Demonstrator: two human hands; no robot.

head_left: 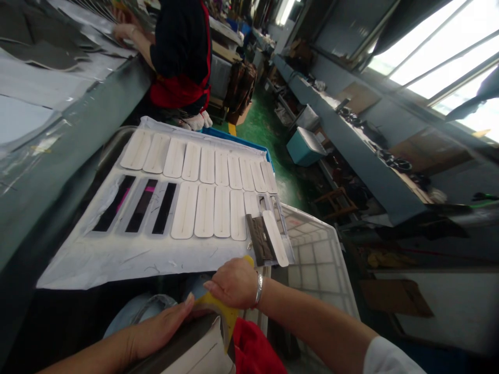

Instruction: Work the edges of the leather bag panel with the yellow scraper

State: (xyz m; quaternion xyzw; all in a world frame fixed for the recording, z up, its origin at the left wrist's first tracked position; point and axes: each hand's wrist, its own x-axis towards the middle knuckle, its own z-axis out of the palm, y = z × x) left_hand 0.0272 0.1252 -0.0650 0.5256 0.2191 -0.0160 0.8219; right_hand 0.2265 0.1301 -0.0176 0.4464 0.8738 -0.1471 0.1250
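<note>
not much slack up close tbh, right by the near edge of a big white cloth-covered board (70, 270). hemmed in on the left by a long grey-green table edge (78, 114), on the right by a white plastic grid-walled crate (323, 254). roomier further out, over the shiny green floor (268, 119).

in the way on the board: two rows of off-white round-cornered panels (205, 210), plus a dark brown patch (259, 236) under a slim off-white strip (276, 239) by the near right corner. past that, at the table, a person in a dark top and red apron (181, 88).

down low, between both hands: a curved yellow piece (225, 311), material unclear, along the end of a dark and off-white bundle (206, 350). clamped in the curled right hand (236, 283); laid straight-fingered along the bundle's dark side with the left hand (167, 322). beside the bundle, bright red cloth (257, 348).
</note>
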